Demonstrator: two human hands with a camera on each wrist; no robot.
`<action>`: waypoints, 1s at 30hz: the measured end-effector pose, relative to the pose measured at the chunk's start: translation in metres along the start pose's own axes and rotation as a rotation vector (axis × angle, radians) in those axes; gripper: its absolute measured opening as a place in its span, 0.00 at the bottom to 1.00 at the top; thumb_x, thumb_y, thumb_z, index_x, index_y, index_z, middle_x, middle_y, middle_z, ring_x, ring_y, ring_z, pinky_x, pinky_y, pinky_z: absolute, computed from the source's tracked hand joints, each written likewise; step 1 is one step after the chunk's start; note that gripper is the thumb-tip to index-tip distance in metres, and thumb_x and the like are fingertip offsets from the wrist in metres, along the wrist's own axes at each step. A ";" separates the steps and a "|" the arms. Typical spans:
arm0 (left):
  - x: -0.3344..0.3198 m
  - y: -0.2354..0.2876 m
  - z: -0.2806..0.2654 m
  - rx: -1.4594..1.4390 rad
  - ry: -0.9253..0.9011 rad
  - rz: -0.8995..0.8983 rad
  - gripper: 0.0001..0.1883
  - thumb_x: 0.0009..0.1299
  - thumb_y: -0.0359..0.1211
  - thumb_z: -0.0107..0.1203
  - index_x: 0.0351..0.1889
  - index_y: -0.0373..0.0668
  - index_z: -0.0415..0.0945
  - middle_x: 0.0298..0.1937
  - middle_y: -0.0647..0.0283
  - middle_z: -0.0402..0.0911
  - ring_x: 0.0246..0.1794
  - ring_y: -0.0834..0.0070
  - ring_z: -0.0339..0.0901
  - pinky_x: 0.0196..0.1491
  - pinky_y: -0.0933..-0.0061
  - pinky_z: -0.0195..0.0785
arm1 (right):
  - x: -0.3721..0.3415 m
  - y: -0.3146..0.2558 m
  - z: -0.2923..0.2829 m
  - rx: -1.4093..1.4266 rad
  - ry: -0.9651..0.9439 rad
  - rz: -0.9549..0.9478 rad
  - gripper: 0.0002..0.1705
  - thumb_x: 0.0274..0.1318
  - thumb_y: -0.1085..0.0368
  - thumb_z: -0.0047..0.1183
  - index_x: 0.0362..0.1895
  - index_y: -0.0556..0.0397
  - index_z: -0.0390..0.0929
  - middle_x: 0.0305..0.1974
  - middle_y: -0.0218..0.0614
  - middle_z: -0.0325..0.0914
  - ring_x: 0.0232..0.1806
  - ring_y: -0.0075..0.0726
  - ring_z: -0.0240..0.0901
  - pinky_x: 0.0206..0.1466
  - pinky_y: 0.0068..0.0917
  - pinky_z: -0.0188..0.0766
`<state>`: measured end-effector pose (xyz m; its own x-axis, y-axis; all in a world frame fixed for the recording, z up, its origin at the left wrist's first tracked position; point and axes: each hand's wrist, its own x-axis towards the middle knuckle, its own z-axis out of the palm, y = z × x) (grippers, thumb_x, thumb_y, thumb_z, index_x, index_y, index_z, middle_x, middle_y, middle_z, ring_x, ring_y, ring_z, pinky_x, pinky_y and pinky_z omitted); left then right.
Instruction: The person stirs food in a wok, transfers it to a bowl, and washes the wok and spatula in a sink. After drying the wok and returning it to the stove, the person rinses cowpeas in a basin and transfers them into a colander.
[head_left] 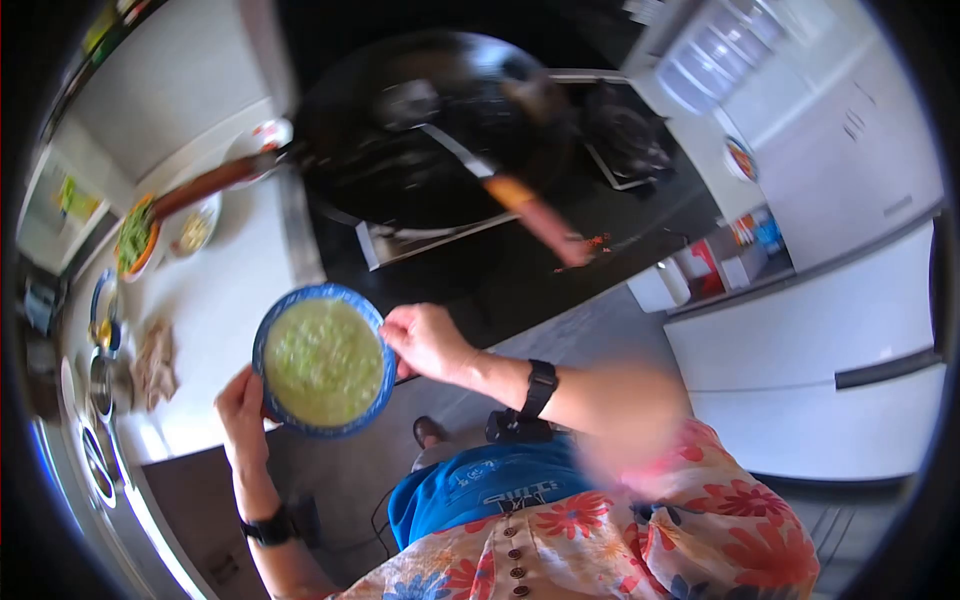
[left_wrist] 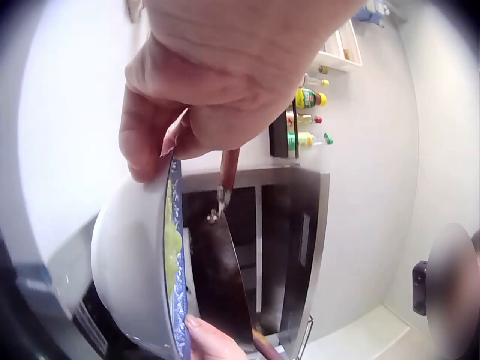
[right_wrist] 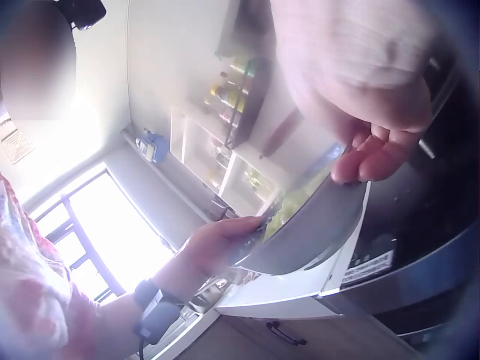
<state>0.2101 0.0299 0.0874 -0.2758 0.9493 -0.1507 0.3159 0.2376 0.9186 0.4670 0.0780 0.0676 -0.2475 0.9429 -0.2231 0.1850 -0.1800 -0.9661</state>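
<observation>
A blue-rimmed bowl [head_left: 325, 362] of pale green liquid with green bits is held between both hands, in front of the stove. The left hand [head_left: 243, 408] grips its left rim, and the right hand [head_left: 428, 343] pinches the rim on the right. In the left wrist view the bowl [left_wrist: 131, 255] shows its white outer side, with the left hand [left_wrist: 217, 75] curled over the rim and the right fingertips [left_wrist: 210, 341] at the opposite edge. From the right wrist, the bowl [right_wrist: 311, 232] appears between the right hand [right_wrist: 367, 90] and the left hand [right_wrist: 217, 244].
Beyond the bowl, a large dark wok [head_left: 350, 130] sits on the stove with a ladle [head_left: 510, 190] in it. On the left counter [head_left: 235, 260] are a plate of garlic-like pieces [head_left: 192, 232], an orange-rimmed bowl of greens [head_left: 137, 240] and a crumpled cloth [head_left: 155, 365]. A white cabinet stands right.
</observation>
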 end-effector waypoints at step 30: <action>-0.036 0.236 0.668 -0.178 -0.683 0.139 0.13 0.66 0.27 0.45 0.45 0.31 0.73 0.24 0.65 0.77 0.16 0.82 0.71 0.19 0.83 0.66 | -0.151 0.112 -0.664 -0.002 0.527 0.186 0.13 0.58 0.61 0.46 0.34 0.59 0.76 0.20 0.29 0.74 0.15 0.19 0.69 0.18 0.16 0.67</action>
<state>0.9008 0.1893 0.0657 0.4042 0.8987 -0.1701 0.1382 0.1238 0.9826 1.1565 0.1018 0.0793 0.2988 0.9080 -0.2936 0.1824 -0.3564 -0.9164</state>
